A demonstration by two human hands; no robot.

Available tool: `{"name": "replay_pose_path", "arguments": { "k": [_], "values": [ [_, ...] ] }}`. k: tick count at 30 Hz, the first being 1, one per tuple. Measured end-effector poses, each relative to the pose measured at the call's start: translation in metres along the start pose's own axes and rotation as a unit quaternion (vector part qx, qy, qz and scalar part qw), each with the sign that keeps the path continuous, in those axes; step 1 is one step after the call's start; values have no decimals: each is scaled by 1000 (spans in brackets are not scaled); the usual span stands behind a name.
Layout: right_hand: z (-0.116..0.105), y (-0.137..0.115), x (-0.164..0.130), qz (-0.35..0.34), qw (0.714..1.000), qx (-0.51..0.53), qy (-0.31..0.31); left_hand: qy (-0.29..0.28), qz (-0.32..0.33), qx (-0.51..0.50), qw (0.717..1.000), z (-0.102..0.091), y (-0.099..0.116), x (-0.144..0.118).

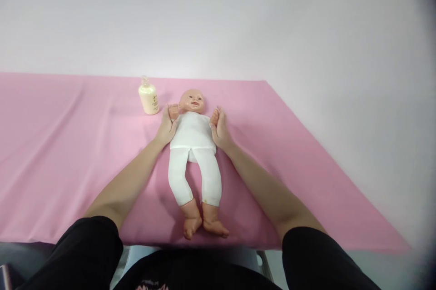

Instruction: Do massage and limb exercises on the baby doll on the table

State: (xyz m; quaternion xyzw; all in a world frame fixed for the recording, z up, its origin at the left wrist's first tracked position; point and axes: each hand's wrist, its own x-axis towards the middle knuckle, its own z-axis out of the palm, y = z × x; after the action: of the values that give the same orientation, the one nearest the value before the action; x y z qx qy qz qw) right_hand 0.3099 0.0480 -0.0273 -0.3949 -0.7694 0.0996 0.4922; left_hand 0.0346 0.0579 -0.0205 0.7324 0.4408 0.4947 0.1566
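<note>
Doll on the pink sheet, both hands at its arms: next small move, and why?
Probably ease both doll arms down toward its sides. The left hand and right hand each grip a raised arm beside the head, the doll lies face up on the pink sheet, and the lotion bottle stands untouched.

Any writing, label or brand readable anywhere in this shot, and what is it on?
Nothing can be read.
Bottle: a small dark mark on its front, too small and blurred to read.
Black shirt at the bottom edge: a pink print, cut off and blurred.
Doll, its white clothes and the pink cloth: no writing.
</note>
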Motion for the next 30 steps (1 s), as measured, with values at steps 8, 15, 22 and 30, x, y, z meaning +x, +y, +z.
{"name": "replay_pose_path", "arguments": {
  "k": [8,15,22,30],
  "values": [
    [-2,20,6,51,997,-44,41,18,-52,-1,998,1,-14,3],
    [-6,27,7,119,992,-46,23,13,-84,45,995,-2,-18,4],
    [-7,30,4,160,984,44,68,26,-113,42,992,-4,-15,6],
    [-16,13,11,166,986,22,-12,-23,-162,117,980,-11,8,7]
  ]
}}
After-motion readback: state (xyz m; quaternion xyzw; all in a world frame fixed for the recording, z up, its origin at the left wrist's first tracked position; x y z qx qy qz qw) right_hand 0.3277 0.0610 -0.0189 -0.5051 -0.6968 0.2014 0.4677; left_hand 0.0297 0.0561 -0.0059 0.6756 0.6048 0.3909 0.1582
